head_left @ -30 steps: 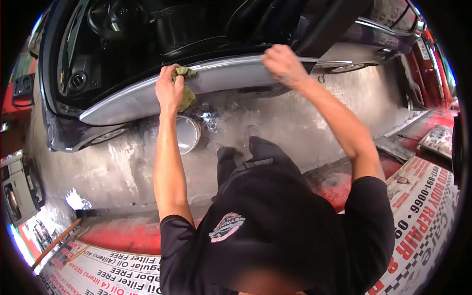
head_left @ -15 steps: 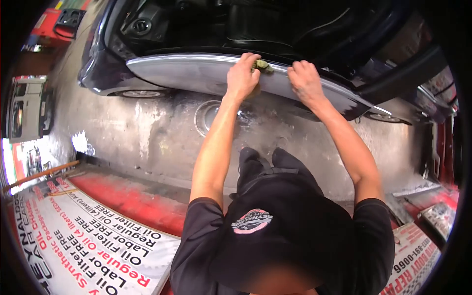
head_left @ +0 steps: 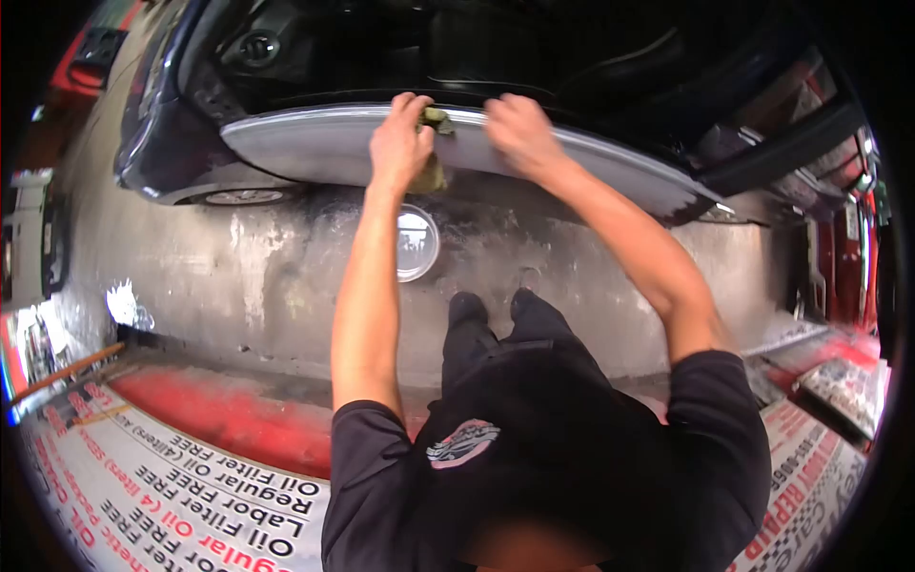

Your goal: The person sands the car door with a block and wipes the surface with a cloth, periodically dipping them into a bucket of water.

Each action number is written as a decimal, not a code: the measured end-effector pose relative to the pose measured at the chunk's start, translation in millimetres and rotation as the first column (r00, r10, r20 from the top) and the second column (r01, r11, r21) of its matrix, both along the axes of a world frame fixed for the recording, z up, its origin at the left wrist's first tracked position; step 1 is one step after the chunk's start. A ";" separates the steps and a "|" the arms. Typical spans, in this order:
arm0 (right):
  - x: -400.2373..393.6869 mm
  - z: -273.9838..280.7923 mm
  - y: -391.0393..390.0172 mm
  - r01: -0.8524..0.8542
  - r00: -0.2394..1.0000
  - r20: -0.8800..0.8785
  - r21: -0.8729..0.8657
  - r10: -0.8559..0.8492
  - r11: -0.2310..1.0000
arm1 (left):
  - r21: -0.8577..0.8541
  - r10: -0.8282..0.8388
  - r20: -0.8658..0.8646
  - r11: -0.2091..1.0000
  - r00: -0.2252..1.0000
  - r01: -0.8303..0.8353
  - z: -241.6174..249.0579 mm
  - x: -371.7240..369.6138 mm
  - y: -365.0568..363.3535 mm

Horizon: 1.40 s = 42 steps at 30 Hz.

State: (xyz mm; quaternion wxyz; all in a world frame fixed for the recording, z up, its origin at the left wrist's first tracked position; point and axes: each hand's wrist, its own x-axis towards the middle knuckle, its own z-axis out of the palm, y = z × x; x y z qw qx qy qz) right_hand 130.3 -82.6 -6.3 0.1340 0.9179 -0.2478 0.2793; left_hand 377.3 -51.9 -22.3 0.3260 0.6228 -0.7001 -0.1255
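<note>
A grey car door point(head_left: 315, 148) stretches across the upper part of the view, its top edge facing me. My left hand point(head_left: 400, 141) is closed round a yellow-green cloth point(head_left: 432, 175) at that edge, and part of the cloth hangs down over the outer side of the door. To its right, my right hand point(head_left: 519, 133) is at the door's top edge with its fingers curled. It is blurred, and whether it holds anything cannot be made out.
A round clear-looking tub point(head_left: 416, 244) stands on the concrete floor point(head_left: 286, 257) below the door. Printed signs point(head_left: 219, 505) lie at the lower left and lower right point(head_left: 801, 477). The dark car interior point(head_left: 515, 48) is beyond the door.
Both hands have moved left along the door's top edge, the cloth with my left hand. More of the cloth and of the tub shows now. The view has shifted slightly.
</note>
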 end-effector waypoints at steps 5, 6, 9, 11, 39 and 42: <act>-21.1 25.1 8.5 0.084 0.987 -0.148 0.095 -0.069 0.992 | 0.119 -0.006 -0.053 0.993 0.999 0.012 10.9 5.7 -3.2; -60.1 28.2 15.3 0.108 0.985 -0.140 0.083 -0.096 0.991 | 0.112 -0.009 -0.062 0.994 0.998 0.016 9.5 5.9 -4.5; -120.6 46.3 46.5 0.332 0.910 -0.294 0.096 -0.291 0.938 | 0.059 0.009 -0.160 0.998 0.987 0.001 -0.9 6.4 1.0; -87.4 30.8 32.5 0.163 0.978 -0.147 0.085 -0.150 0.983 | 0.058 0.007 -0.198 0.998 0.980 0.004 -1.9 2.4 2.6; -398.1 65.9 109.0 -0.155 0.066 0.768 0.638 -0.636 0.754 | -0.222 0.510 -0.156 0.816 0.846 -0.533 -46.5 31.8 -15.1; -398.3 71.6 103.5 -0.251 0.095 0.743 0.662 -0.662 0.706 | -0.259 0.469 -0.197 0.822 0.861 -0.507 -39.4 -26.4 -1.8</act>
